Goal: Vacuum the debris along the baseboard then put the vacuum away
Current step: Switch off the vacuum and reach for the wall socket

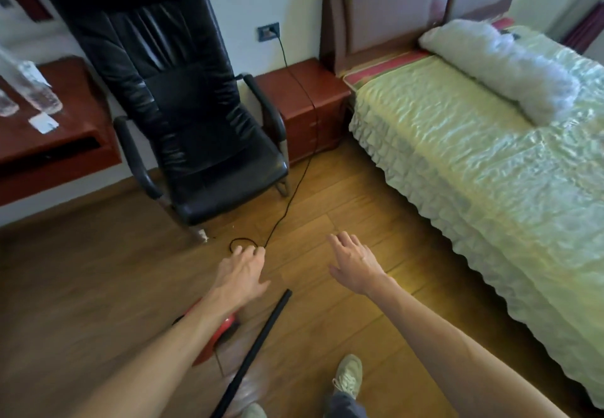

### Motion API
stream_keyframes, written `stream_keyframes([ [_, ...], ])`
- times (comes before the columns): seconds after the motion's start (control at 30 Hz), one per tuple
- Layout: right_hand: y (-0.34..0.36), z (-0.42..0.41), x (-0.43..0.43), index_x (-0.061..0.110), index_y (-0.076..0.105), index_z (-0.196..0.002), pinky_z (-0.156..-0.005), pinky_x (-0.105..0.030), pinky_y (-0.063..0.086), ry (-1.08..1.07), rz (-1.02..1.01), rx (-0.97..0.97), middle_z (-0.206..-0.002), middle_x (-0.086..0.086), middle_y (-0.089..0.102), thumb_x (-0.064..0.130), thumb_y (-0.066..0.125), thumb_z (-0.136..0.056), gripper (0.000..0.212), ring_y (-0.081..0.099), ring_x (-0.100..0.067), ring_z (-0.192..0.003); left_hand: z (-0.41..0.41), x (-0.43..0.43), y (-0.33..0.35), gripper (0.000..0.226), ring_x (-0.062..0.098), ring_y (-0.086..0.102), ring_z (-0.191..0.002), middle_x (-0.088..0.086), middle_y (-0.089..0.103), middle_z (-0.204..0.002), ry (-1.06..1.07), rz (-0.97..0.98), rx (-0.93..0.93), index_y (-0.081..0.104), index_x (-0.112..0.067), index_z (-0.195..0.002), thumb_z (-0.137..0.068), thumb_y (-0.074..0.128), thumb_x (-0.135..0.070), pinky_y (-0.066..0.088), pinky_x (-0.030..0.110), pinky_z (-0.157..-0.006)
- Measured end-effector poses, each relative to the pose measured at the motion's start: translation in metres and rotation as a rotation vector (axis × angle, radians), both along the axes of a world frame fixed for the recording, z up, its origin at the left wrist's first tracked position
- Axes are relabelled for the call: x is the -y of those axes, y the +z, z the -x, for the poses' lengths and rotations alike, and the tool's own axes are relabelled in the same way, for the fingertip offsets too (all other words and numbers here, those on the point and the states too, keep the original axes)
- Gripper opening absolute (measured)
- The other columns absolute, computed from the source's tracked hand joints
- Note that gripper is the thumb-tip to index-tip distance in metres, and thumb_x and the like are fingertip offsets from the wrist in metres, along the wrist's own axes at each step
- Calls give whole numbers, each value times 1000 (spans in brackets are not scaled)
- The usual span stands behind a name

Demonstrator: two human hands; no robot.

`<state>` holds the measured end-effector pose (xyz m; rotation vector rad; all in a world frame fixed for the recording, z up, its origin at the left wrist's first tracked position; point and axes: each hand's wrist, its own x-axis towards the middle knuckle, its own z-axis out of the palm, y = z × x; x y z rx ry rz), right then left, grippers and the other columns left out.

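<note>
— Since the cord [295, 188] is plugged into the outlet [268, 31], can anything be called put away?

— No. The red vacuum [225, 322] is left on the floor [327, 188], mostly hidden under the left forearm [183, 336]. The cord is pinched by the left hand [243, 270]; the right hand [354, 264] is spread open. Whether vacuuming was finished cannot be judged.

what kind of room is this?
Most likely a bedroom, possibly a hotel room: a made bed with a padded headboard, a wooden nightstand beside it, and a desk carrying water bottles.
</note>
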<state>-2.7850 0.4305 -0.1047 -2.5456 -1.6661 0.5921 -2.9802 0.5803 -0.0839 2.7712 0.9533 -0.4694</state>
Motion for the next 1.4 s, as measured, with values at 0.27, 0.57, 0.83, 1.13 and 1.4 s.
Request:
stream_keyframes([
  [0.27,34,-106,46,15,27,-146,-94,-39,46,-41,-60,23,-138,-6,40,29,54,-94,60,44,-26,-121,-124,32,31,62,23,50,-118,2,54,-129,-63,-66,36,41,-17,-137,-88,63,-48,50,36,-87],
  [0.57,47,-197,60,16,22,-149,-92,-41,46,-151,-35,33,-141,-8,38,33,56,-94,68,43,-28,-123,-223,17,37,69,22,50,-124,3,54,-135,-70,-70,28,36,-17,-143,-88,62,-50,50,35,-92],
  [0.83,55,-276,6,15,21,-150,-96,-43,46,-199,-31,41,-142,-8,37,31,56,-93,68,42,-31,-128,-309,-44,41,69,24,50,-123,3,55,-132,-75,-98,80,36,-16,-141,-87,62,-50,52,38,-90],
  [1.13,75,-364,-94,16,22,-149,-99,-45,45,-173,-59,28,-139,-8,40,32,56,-94,67,41,-30,-129,-394,-134,51,67,24,50,-119,2,55,-127,-46,-79,117,38,-17,-138,-86,64,-50,53,39,-88],
  [1.4,67,-427,-165,17,21,-149,-100,-45,46,-101,-46,26,-139,-8,39,31,57,-93,68,42,-30,-130,-444,-192,43,68,23,51,-119,1,55,-128,10,-66,110,38,-18,-139,-85,65,-49,53,39,-89],
])
